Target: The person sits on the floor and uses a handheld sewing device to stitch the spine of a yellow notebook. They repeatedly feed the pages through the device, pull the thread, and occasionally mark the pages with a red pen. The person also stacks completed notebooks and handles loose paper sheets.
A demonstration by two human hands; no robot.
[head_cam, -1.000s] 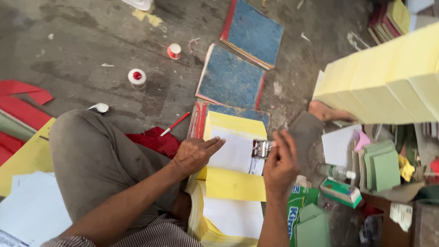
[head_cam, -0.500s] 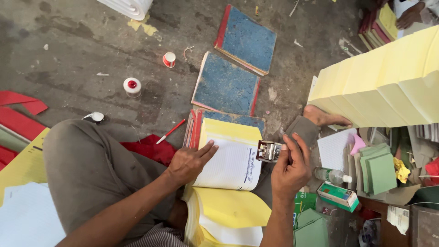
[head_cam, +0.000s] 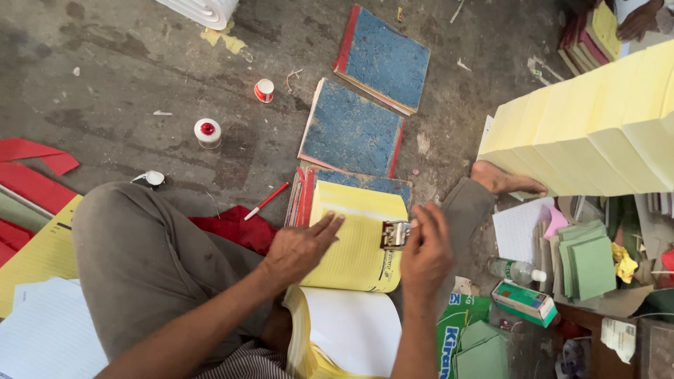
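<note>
Yellow ruled pad (head_cam: pixel 354 245) lies on the floor, pinned flat by the open left hand (head_cam: pixel 298 247), while the right hand (head_cam: pixel 425 253) grips a metal stapler (head_cam: pixel 395 234) at its edge; blue-covered books (head_cam: pixel 354 133) beyond look finished.

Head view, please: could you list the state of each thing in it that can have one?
Left hand: flat on the yellow pad.
Right hand: gripping the metal stamper.
Yellow pad: open, top leaf exposed.
Metal stamper: resting on the pad's right edge.
Blue books: closed, lying flat.
Bottle: capped, lying down.
Red pen: lying on the floor.
</note>
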